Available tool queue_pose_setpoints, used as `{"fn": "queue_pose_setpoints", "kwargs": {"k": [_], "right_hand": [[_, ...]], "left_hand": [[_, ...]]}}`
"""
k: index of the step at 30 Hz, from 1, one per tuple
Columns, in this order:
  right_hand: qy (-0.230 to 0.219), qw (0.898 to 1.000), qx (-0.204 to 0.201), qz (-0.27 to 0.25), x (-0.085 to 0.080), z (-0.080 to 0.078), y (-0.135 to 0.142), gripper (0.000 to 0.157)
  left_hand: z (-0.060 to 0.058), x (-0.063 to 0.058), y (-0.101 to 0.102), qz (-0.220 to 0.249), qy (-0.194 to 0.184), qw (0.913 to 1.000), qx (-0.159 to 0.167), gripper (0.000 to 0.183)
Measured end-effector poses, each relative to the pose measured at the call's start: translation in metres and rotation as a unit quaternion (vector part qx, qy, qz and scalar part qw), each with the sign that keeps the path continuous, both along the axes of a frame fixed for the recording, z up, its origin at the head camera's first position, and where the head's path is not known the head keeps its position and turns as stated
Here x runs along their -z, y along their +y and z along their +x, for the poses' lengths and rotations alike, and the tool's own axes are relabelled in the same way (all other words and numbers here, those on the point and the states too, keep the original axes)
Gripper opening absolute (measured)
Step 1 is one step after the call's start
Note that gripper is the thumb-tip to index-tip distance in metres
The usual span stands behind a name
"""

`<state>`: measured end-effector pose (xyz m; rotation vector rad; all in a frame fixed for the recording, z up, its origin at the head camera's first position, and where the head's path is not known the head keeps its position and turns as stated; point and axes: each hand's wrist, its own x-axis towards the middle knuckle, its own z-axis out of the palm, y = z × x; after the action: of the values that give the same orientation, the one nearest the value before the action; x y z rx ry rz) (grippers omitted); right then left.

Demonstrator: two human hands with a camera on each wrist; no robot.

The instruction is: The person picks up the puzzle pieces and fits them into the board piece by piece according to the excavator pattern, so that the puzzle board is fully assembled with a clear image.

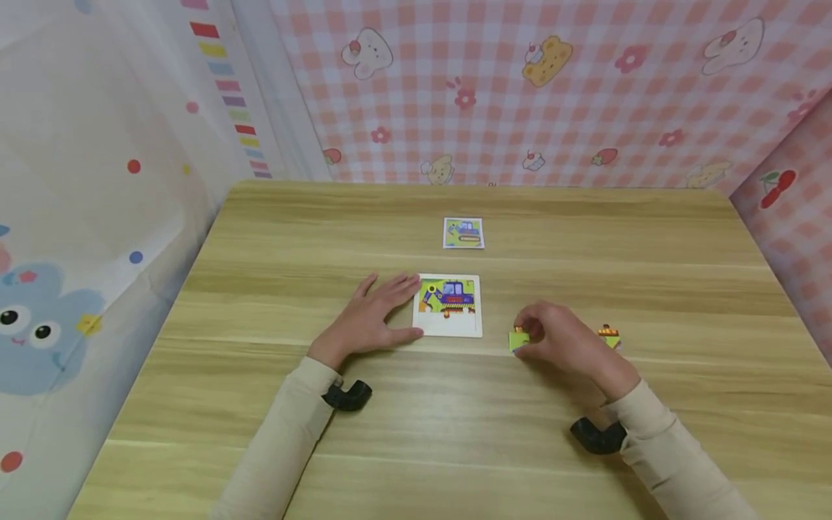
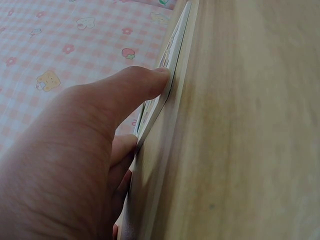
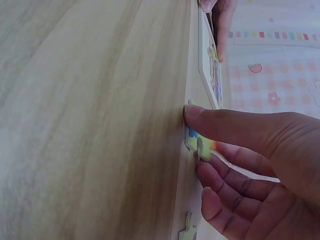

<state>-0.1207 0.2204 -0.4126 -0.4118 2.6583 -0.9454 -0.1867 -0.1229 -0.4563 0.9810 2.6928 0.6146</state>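
Note:
A white-framed puzzle board (image 1: 448, 326) lies flat on the table, its upper part filled with a blue excavator picture and its lower part blank white. My left hand (image 1: 368, 323) rests at the board's left edge, fingers spread, thumb on the near corner. To the right of the board, my right hand (image 1: 557, 339) pinches a green puzzle piece (image 1: 518, 340) between thumb and fingers, low over the table. In the right wrist view the piece (image 3: 192, 141) shows some blue too. Another puzzle piece (image 1: 609, 336), orange and green, lies just beyond the right hand, partly hidden by it.
A small picture card (image 1: 464, 233) with a blue excavator lies behind the board. The wood-grain table (image 1: 416, 448) ends at a pink checked cloth (image 1: 520, 108) at the back. White patterned cloth (image 1: 97, 180) hangs on the left. Black curved pieces (image 1: 598, 437) sit at both wrists.

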Motion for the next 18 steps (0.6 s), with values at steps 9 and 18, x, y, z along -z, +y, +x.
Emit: {"fn": "queue_pose_setpoints", "kwargs": {"k": [9,18], "right_hand": [[0.004,0.999,0.011,-0.053,0.002,0.002,-0.002,0.019],[0.042,0.99,0.047,-0.123,0.002,-0.021,-0.036,0.023]], "left_hand": [[0.001,0.0,-0.001,-0.001,-0.002,1.0,0.0,0.092],[-0.001,0.001,-0.001,-0.008,0.003,1.0,0.004,0.092]]}}
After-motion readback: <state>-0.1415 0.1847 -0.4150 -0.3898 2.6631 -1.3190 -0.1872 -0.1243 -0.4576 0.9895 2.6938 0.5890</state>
